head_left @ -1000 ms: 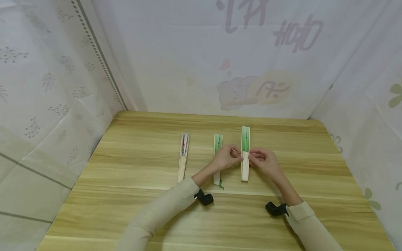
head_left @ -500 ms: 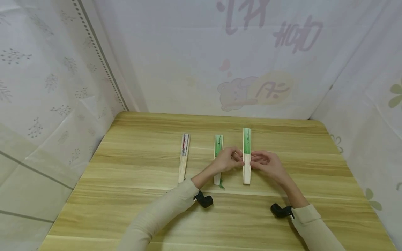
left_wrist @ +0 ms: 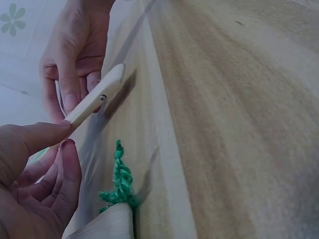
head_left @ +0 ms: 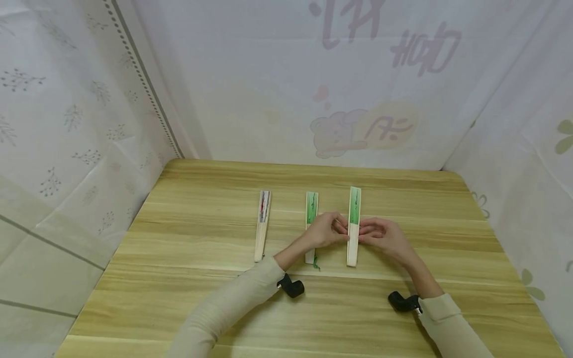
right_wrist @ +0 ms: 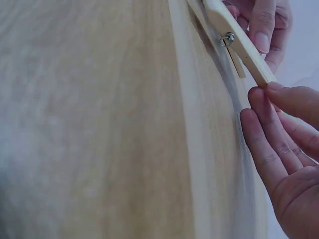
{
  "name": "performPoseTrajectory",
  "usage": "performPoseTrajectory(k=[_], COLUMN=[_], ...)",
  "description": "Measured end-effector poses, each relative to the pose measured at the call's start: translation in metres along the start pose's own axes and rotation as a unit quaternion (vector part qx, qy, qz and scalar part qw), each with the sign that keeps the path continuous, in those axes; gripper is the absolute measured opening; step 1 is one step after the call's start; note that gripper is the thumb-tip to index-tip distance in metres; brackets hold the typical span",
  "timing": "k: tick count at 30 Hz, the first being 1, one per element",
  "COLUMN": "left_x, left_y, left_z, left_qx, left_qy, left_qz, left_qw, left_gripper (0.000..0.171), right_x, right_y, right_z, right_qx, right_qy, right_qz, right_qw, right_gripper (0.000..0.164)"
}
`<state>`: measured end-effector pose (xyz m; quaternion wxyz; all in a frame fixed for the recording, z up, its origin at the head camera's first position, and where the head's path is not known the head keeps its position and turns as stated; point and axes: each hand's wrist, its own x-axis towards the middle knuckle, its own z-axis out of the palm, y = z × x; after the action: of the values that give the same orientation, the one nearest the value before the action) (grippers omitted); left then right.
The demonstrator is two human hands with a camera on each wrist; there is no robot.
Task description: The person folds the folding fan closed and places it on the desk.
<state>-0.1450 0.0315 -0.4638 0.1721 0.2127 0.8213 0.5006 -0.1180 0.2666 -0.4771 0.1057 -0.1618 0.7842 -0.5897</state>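
Note:
A folded hand fan (head_left: 353,243) with a green printed upper part and pale wooden ribs is between my two hands. My left hand (head_left: 329,231) pinches its left edge, thumb on top and fingers below, as the left wrist view shows. From the other side my right hand (head_left: 389,241) pinches the right edge between thumb and fingertips. The fan's lower end, with a small metal rivet (right_wrist: 228,38), tilts over the table and casts a shadow. Just left lies a second green folded fan (head_left: 312,206), partly covered by my left hand, its green tassel (left_wrist: 122,179) at the lower end.
Farther left, a third folded fan (head_left: 262,223) with a grey and red print lies on the wood-grain table (head_left: 201,209). Printed cloth hangs (head_left: 250,89) stand behind the table and along both sides. Black wrist mounts (head_left: 291,286) sit at both cuffs.
The held fan has moved a little toward me and to the right, both hands still on it. My right forearm has shifted slightly right. The other two fans stay put.

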Motion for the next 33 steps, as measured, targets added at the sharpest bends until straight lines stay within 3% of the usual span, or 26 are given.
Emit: performPoseTrajectory(k=[9, 23, 33], left_x=[-0.0017, -0.0031, -0.0030], left_y=[-0.0021, -0.0036, -0.0024], left_z=[0.0043, 0.0042, 0.0040], left_qx=[0.029, -0.001, 0.010], left_qy=[0.004, -0.002, -0.002], left_qz=[-0.007, -0.021, -0.017], left_qw=[0.9996, 0.9998, 0.9998], left_gripper=[0.026, 0.025, 0.024], right_x=[0.0022, 0.0060, 0.0073], right_y=[-0.0030, -0.0046, -0.0079], right_z=[0.0013, 0.0021, 0.0009], right_qx=[-0.009, -0.025, -0.011], right_qy=[-0.006, -0.018, -0.038], right_qz=[0.025, 0.043, 0.059], right_qw=[1.000, 0.999, 0.997], right_gripper=[0.039, 0.037, 0.037])
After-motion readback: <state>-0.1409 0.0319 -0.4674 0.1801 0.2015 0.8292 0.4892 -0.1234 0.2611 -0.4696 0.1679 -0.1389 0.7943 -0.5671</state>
